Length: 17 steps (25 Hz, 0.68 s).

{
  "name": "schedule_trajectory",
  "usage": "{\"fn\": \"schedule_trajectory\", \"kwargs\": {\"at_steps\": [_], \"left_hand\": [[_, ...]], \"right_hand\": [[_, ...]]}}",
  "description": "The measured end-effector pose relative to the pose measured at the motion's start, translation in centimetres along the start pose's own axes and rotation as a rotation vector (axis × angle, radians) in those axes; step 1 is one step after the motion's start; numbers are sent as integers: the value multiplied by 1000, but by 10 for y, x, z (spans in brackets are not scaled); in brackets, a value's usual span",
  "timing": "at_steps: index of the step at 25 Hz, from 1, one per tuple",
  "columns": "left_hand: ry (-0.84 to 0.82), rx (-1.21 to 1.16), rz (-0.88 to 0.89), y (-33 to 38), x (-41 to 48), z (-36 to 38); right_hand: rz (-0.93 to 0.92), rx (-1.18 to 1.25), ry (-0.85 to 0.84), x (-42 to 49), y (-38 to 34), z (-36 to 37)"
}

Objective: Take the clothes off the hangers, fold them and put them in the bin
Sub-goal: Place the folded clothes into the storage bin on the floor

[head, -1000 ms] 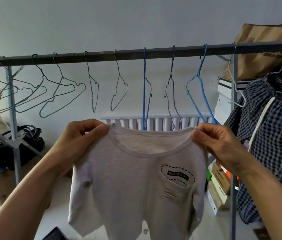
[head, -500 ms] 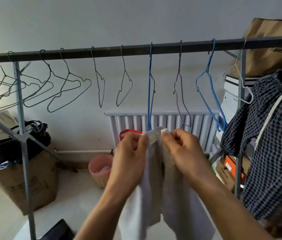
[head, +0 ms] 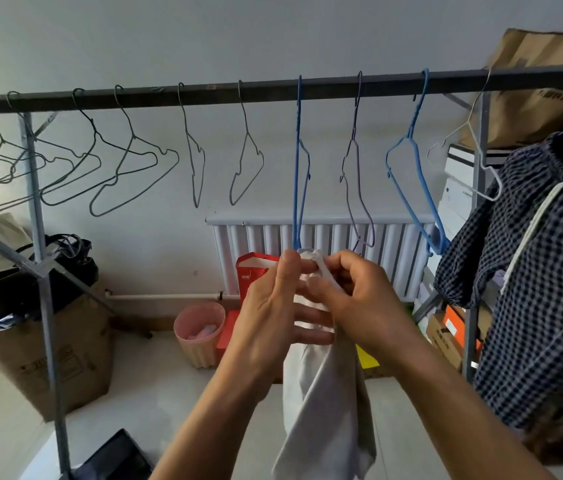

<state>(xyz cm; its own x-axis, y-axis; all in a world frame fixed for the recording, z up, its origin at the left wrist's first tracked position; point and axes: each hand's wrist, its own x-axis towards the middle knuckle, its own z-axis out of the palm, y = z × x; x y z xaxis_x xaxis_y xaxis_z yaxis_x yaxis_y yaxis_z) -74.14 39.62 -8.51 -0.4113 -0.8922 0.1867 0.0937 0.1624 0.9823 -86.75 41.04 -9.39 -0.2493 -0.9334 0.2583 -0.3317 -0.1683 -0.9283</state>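
- A person's left hand (head: 269, 313) and right hand (head: 359, 299) meet in front of the chest. Each pinches the top edge of a grey T-shirt (head: 321, 410), and the left's other fingers lie spread across the cloth.
- The shirt, off its hanger and doubled lengthwise, hangs in mid-air from this one small grip. If either pinch slackens during a change of hold, the halves likely slide apart or the shirt drops to the floor.
- The tail dangles free below the wrists, so a hurried next fold could come out crooked.
- Just behind the knuckles, a blue hanger (head: 296, 188) hangs from the rail (head: 204, 93); a lifted hand or cloth edge could snag its wire.
- At right, a checked garment (head: 543, 271) hangs on the rail, not yet taken down.
- Farthest off, a pink bin (head: 198, 327) stands on the floor beside the radiator (head: 325, 237). Its mouth looks narrow, so a loosely folded shirt may bunch at the rim.
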Motion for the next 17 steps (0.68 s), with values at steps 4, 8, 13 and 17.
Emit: {"fn": "schedule_trajectory", "kwargs": {"at_steps": [4,8,13,17], "left_hand": [[122,671,412,-1,19,-27],[-186,796,472,13,53,-40],[-295,730,470,26,68,-29],[-329,809,454,38,70,-28]], "right_hand": [[-19,126,-61,4,-1,-12],[-98,234,-210,3,-12,-20],[-102,115,-129,3,-6,-32],[-48,-77,-108,-3,13,-29]]}}
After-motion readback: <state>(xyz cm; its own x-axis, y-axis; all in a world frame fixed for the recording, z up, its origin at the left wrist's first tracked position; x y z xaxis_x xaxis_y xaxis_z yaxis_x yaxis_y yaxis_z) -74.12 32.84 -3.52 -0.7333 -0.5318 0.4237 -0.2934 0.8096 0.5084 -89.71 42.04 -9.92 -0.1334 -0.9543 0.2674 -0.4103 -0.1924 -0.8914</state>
